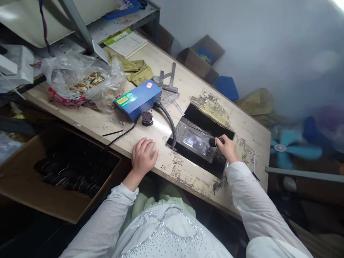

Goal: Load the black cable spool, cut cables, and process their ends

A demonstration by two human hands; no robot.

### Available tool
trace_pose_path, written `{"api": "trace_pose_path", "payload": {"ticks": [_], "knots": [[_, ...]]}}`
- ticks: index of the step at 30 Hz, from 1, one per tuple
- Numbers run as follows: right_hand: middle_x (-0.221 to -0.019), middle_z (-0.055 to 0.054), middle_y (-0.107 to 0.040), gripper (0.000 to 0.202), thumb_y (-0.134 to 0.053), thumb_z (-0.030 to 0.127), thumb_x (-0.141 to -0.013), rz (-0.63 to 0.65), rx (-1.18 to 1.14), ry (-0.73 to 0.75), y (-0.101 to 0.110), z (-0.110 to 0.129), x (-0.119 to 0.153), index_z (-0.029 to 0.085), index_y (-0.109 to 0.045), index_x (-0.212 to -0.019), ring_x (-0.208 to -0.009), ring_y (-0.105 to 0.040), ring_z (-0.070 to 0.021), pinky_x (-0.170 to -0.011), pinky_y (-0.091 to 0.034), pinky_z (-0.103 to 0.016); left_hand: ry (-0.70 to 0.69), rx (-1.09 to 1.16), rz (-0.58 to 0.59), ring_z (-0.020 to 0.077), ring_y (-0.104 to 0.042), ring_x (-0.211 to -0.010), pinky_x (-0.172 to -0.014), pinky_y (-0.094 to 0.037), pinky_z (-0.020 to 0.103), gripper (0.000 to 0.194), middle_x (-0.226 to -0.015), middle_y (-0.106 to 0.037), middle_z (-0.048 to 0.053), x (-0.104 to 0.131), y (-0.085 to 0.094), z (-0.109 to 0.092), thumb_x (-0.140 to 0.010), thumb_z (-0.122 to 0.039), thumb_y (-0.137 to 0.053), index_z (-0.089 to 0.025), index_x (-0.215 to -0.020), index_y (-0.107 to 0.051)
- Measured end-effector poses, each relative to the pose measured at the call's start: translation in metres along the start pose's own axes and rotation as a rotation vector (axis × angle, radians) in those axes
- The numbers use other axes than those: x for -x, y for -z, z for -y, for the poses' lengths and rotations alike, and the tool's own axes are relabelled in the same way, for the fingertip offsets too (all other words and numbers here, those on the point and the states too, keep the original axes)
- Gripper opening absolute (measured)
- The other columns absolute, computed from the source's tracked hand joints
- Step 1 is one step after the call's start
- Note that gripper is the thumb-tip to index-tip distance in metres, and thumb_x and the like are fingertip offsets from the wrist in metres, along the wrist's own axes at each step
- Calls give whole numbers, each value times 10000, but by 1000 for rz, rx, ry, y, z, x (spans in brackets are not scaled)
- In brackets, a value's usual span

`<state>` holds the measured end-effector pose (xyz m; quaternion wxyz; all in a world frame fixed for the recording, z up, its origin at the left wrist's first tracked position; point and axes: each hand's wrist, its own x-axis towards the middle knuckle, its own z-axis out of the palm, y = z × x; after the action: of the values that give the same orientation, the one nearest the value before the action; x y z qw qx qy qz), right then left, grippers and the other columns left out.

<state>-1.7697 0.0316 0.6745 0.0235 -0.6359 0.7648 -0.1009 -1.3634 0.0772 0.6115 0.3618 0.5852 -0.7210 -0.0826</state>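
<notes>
My right hand [227, 147] pinches a short black cylindrical piece [212, 142] with a thin pale ring near my fingers. It is over the right side of a shiny silvery rectangle [195, 141] in a square metal unit. That metal unit [179, 133] sits in a dark rectangular cutout in the worktable [172, 166]. Whether the piece touches the shiny surface, I cannot tell. My left hand [143, 156] lies flat on the table's front edge, fingers out, holding nothing. Beyond it stands a small round pot with a dark, grainy top [147, 118].
A blue control box [139, 99] connects by a ribbed hose [170, 120] to the metal unit. Behind it lie metal calipers [170, 80]. A plastic bag [80, 71] of small parts is at left. Below, a carton [80, 206] holds black bundles; a blue-bladed fan [292, 147] stands right.
</notes>
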Motion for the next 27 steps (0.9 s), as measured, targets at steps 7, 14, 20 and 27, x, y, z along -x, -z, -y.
{"api": "trace_pose_path", "payload": {"ticks": [7, 14, 20, 27], "knots": [[-569, -21, -543, 426, -508, 607, -709, -48, -218, -339, 40, -51, 19, 189, -578, -660, -582, -463, -170, -598, -351, -297, -36, -31, -32, 298, -525, -1207, -1017, -385, 433, 297, -1132, -681, 110, -3, -4, 4, -849, -316, -568, -169, -1096, -643], [-619, -44, -588, 395, -524, 583, -707, -52, -274, -298, 29, -57, 21, 196, -573, -648, -613, -502, -183, -623, -370, -303, -3, -18, -1, 317, -494, -1236, -1029, -366, 463, 322, -1158, -668, 129, -3, -3, 4, -853, -326, -549, -163, -1112, -649], [-574, -28, -542, 365, -557, 564, -691, -57, -264, -309, 28, -54, 25, 208, -541, -609, -598, -467, -177, -617, -355, -308, -33, -13, -11, 328, -491, -1236, -1024, -379, 473, 327, -1162, -665, 126, -6, 3, 3, -850, -350, -562, -161, -1103, -649], [-651, 27, -489, 409, -566, 617, -736, 38, -886, -249, 5, 72, 52, 213, -503, -720, -570, -421, -124, -494, -341, -239, 40, 559, 328, 252, -610, -1078, -991, -462, 415, 319, -1103, -682, 118, 6, 13, -63, -839, -378, -580, -174, -1069, -665]]}}
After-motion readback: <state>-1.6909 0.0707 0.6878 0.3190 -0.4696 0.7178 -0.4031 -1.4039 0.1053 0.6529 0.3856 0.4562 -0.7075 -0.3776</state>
